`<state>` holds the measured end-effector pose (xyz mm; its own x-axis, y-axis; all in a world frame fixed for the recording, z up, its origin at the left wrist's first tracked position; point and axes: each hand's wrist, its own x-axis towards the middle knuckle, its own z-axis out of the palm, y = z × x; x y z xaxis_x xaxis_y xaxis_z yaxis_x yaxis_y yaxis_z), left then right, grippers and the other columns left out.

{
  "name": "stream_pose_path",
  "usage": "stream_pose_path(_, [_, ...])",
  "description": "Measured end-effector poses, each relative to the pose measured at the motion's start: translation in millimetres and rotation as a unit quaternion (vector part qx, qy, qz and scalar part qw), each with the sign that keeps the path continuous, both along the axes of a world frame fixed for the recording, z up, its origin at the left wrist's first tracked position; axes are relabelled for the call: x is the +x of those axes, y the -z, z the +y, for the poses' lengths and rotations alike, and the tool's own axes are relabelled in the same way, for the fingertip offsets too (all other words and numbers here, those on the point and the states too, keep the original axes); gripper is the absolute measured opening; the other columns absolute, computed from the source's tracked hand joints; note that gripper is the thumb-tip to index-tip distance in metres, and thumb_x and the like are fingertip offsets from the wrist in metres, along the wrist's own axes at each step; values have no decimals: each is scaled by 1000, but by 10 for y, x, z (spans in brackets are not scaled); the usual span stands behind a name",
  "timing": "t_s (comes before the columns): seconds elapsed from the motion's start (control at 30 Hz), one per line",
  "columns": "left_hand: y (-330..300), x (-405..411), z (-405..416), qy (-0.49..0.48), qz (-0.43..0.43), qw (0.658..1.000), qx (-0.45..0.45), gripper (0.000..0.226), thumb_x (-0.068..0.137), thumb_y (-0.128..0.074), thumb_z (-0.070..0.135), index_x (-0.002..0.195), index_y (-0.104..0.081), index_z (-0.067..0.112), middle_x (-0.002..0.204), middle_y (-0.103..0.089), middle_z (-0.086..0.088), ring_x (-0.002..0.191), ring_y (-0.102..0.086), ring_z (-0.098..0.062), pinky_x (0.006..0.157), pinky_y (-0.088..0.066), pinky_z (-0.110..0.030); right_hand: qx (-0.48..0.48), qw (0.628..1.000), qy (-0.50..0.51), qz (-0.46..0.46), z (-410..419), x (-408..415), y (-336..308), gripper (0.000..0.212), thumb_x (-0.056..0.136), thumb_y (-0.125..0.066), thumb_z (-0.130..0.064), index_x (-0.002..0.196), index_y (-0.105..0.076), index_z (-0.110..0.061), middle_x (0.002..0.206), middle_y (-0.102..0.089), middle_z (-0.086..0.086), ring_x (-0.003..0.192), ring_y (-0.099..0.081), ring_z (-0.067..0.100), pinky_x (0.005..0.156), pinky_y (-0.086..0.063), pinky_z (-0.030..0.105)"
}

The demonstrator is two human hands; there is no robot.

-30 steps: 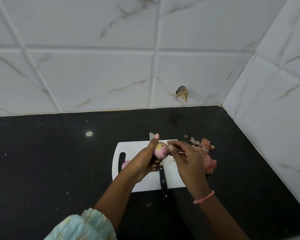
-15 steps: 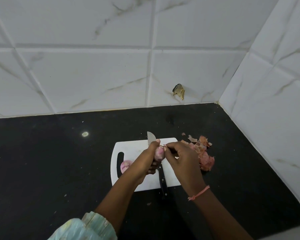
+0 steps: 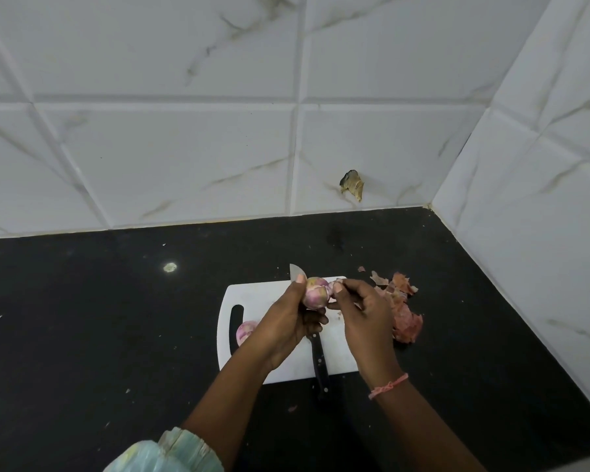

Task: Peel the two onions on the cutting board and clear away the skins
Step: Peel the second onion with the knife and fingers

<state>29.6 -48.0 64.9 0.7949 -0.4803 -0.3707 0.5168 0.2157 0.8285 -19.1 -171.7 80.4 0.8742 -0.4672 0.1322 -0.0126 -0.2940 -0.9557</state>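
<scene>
Onion (image 3: 315, 292) turned slightly, left hand (image 3: 286, 323) still gripping it, right hand (image 3: 363, 311) fingers pinching its skin

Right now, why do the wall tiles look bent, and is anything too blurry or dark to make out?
In the head view, the wide lens bows the tile lines; lighting is soft and even, with one small glare spot on the black counter. The onion in the left hand is fairly sharp; the right hand hides its fingertips, and the skins look slightly soft.
</scene>
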Motion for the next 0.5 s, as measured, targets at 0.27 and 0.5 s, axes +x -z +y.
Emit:
stream_pose_path(0.27, [-6, -49, -28, 17, -100, 991, 89, 45, 100, -40, 51, 126, -59, 19, 108, -68, -13, 79, -65, -13, 77, -54, -27, -96, 995, -34, -24, -39, 0, 13, 8, 87, -69, -14, 92, -70, -21, 86, -66, -15, 86, -62, -3, 71, -48, 6])
stream_pose_path(0.5, [10, -92, -62, -16, -63, 996, 63, 43, 101, -43, 45, 125, -57, 12, 101, -67, -11, 74, -63, -15, 71, -52, -28, -115, 993, -20, -6, -41, 45, 32, 3, 91, -64, -14, 92, -67, -16, 83, -64, -12, 80, -62, -2, 67, -47, 8])
